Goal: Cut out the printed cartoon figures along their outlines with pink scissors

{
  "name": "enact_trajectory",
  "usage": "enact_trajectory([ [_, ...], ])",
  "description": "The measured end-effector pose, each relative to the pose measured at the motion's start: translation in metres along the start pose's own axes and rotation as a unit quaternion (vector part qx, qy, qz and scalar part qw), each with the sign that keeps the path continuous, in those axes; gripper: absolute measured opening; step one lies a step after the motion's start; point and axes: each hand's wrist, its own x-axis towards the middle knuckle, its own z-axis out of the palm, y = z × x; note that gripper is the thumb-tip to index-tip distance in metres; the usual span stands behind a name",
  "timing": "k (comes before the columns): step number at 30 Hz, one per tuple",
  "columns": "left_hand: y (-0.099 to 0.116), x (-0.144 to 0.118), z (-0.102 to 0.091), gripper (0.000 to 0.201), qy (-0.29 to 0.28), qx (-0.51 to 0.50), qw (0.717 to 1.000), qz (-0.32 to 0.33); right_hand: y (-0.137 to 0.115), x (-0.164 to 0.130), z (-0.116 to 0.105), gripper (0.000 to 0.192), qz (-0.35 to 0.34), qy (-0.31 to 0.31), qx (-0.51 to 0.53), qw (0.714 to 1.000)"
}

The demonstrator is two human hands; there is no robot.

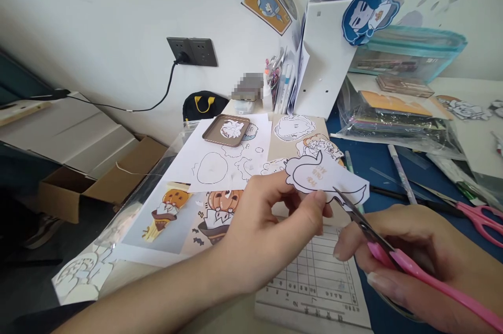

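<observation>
My left hand (267, 224) pinches a white paper cut-out (320, 178) with a black outline and faint orange lettering, holding it up above the desk. My right hand (416, 260) grips pink-handled scissors (377, 242). Their metal blades meet the lower right edge of the cut-out. Under both hands lies a printed sheet with a grid table (314, 281).
Printed cartoon sheets (173, 213) and cut white paper (223, 161) cover the desk, with a small metal tray (215, 135) behind. Second pink scissors (479, 216) and pens lie on the blue mat at right. A white box, plastic folders and an open cardboard box (98, 182) stand around.
</observation>
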Motion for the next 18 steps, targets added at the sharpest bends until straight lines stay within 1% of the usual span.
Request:
enact_trajectory([
  [5, 0.0022, 0.0008, 0.0004, 0.021, 0.004, 0.008, 1.000, 0.001, 0.0005, -0.0010, -0.0025, 0.017, 0.002, 0.002, -0.001, 1.000],
  [9, 0.0044, 0.0015, 0.0012, 0.021, 0.014, 0.002, 1.000, -0.024, -0.0001, -0.0039, -0.0056, 0.015, 0.005, -0.003, -0.001, 1.000],
  [12, 0.0053, 0.0019, 0.0018, 0.021, 0.017, -0.009, 0.999, -0.038, -0.0006, -0.0063, -0.0083, 0.014, 0.003, -0.030, 0.002, 1.000],
  [15, 0.0053, 0.0023, 0.0025, 0.020, 0.019, -0.021, 0.999, -0.047, -0.0002, -0.0086, -0.0100, 0.020, -0.004, -0.069, 0.002, 0.998],
  [18, 0.0053, 0.0020, 0.0035, 0.020, 0.024, -0.026, 0.998, -0.058, -0.0002, -0.0098, -0.0099, 0.024, -0.006, -0.071, 0.001, 0.997],
])
